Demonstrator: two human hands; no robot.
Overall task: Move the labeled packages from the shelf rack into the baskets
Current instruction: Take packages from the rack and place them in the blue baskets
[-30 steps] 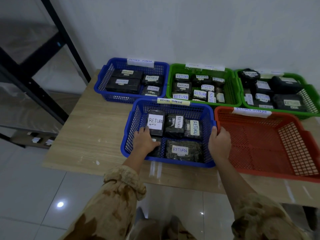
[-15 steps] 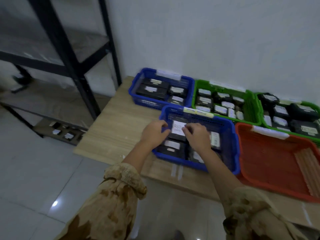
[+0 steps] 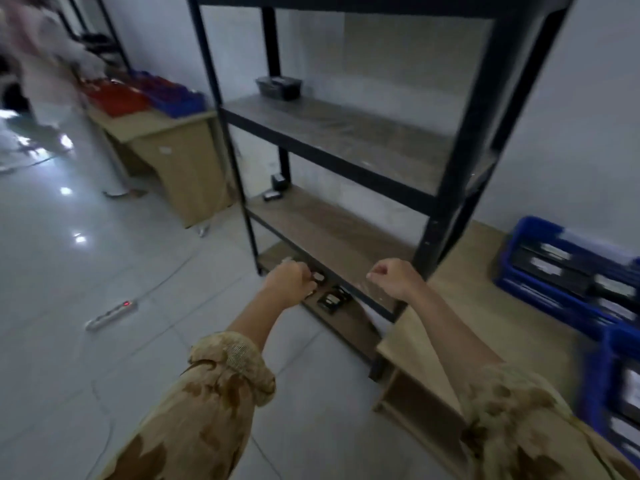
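Note:
The black shelf rack (image 3: 446,188) stands straight ahead. A dark labeled package (image 3: 279,87) lies on its upper shelf, and two small ones (image 3: 275,188) sit at the back of the middle shelf. More labeled packages (image 3: 330,300) lie on the bottom shelf. My left hand (image 3: 290,280) is curled shut in front of the bottom shelf, just left of those packages, with nothing visibly in it. My right hand (image 3: 394,278) is a loose empty fist in front of the middle shelf's edge. Blue baskets (image 3: 519,271) holding labeled packages sit on the low wooden table (image 3: 485,306) at the right.
A second wooden table (image 3: 180,150) at the left carries red and blue baskets (image 3: 149,95). A blurred person (image 3: 38,64) stands at the far left. A power strip (image 3: 110,313) with its cable lies on the tiled floor.
My view has swung left from the baskets to the shelf rack. Both hands have left the front blue basket and now hang curled in front of the rack's lower shelves.

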